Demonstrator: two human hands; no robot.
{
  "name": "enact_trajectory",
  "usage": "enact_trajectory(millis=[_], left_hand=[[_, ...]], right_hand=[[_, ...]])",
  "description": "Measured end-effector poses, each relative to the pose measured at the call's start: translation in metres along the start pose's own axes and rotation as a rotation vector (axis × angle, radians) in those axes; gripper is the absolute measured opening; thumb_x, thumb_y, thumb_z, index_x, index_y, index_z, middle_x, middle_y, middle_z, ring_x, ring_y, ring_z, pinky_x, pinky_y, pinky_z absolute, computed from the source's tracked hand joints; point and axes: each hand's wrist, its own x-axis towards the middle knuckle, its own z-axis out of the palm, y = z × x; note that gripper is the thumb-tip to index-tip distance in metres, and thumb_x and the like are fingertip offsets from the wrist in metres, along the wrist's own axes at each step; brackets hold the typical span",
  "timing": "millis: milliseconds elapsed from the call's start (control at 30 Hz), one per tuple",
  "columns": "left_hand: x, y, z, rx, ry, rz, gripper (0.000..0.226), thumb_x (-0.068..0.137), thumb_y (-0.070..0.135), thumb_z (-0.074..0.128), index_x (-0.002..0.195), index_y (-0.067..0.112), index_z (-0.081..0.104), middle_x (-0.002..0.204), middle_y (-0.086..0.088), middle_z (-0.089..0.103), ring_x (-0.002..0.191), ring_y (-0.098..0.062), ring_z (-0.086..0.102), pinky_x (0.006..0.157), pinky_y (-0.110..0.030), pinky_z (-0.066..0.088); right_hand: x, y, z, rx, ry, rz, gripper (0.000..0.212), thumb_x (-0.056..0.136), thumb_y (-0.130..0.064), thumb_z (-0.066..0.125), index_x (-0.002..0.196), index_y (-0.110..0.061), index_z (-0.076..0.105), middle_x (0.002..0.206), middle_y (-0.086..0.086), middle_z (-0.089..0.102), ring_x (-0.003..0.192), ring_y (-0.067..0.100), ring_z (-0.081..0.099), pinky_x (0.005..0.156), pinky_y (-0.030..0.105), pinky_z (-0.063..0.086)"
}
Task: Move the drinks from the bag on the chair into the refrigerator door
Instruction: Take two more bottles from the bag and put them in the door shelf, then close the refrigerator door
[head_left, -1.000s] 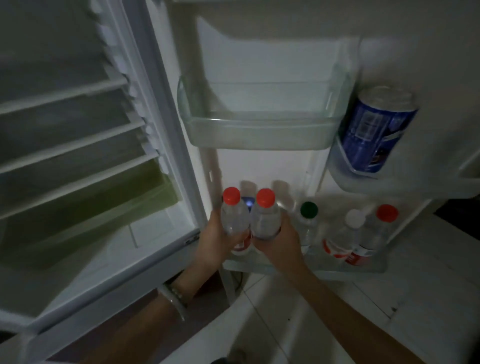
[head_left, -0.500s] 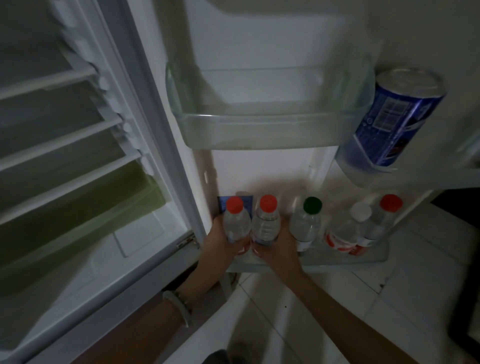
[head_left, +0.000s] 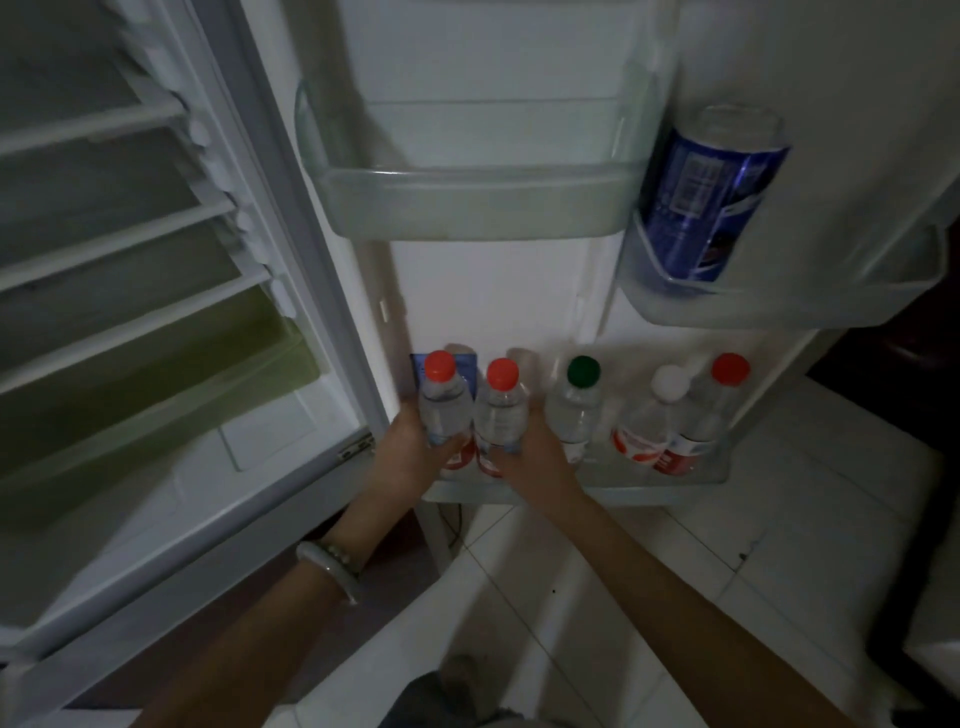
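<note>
Two clear water bottles with red caps stand side by side at the left end of the bottom door shelf (head_left: 623, 491). My left hand (head_left: 410, 452) grips the left bottle (head_left: 441, 405) low on its body. The right bottle (head_left: 501, 410) is held the same way by my right hand (head_left: 535, 457). Further right on the shelf stand a green-capped bottle (head_left: 576, 405), a white-capped bottle (head_left: 649, 426) and another red-capped bottle (head_left: 711, 410). A blue carton (head_left: 467, 366) shows behind the left bottle. The bag and the chair are out of view.
Above is a clear middle door bin (head_left: 467, 202) with nothing visible in it. A blue can (head_left: 706, 197) sits in a small bin at upper right. The open fridge body with white shelves (head_left: 130, 228) and a green drawer (head_left: 156, 384) is to the left. White floor tiles lie below.
The two red-capped bottles have gone down into the bottom door shelf, both hands still on them. The view has shifted closer and a little to the right.
</note>
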Motion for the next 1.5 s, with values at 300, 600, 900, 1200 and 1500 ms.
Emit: enact_trajectory(millis=[300,600,900,1200,1500], left_hand=[[-0.06,0.035,0.022,0.2,0.245,0.317,0.05,0.08,0.019,0.072,0.116,0.0,0.044,0.111,-0.018,0.048,0.101,-0.03,0.051,0.083,-0.041,0.049],[-0.098,0.089,0.134,0.44,-0.142,0.626,0.045,0.081,0.023,0.064,0.121,0.007,0.052,0.123,-0.01,0.055,0.111,-0.026,0.051,0.096,-0.036,0.04],[-0.086,0.128,0.231,0.734,-0.385,0.637,0.069,0.084,0.029,0.059,0.139,0.0,0.029,0.147,-0.019,0.028,0.133,-0.035,0.031,0.107,-0.042,0.03],[-0.092,0.122,0.239,0.798,-0.389,0.611,0.068,0.081,0.035,0.06,0.135,0.004,0.033,0.144,-0.016,0.033,0.127,-0.033,0.038,0.103,-0.041,0.035],[-0.141,0.106,0.221,0.79,-0.38,0.612,0.077,0.08,0.034,0.063,0.142,0.006,0.024,0.147,-0.013,0.03,0.132,-0.03,0.033,0.11,-0.04,0.027]], right_hand=[[-0.063,-0.03,-0.094,-0.11,-0.094,-0.115,0.035,0.088,-0.017,0.059,0.12,-0.017,0.048,0.102,-0.012,0.049,0.09,0.0,0.051,0.073,0.007,0.038],[-0.095,0.023,-0.193,-0.236,0.114,-0.111,0.048,0.072,-0.004,0.064,0.118,-0.012,0.054,0.115,0.011,0.057,0.102,0.023,0.056,0.087,0.036,0.048],[-0.121,0.035,-0.26,-0.359,0.149,-0.132,0.049,0.072,0.0,0.062,0.12,-0.011,0.054,0.115,0.007,0.054,0.097,0.006,0.047,0.084,0.014,0.036],[-0.145,0.038,-0.279,-0.423,0.117,-0.107,0.051,0.076,-0.001,0.062,0.125,-0.007,0.049,0.123,0.011,0.052,0.112,0.023,0.049,0.089,0.014,0.027],[-0.195,0.032,-0.292,-0.451,0.126,-0.079,0.053,0.081,-0.003,0.063,0.13,-0.001,0.043,0.132,0.019,0.046,0.123,0.031,0.042,0.097,0.019,0.022]])
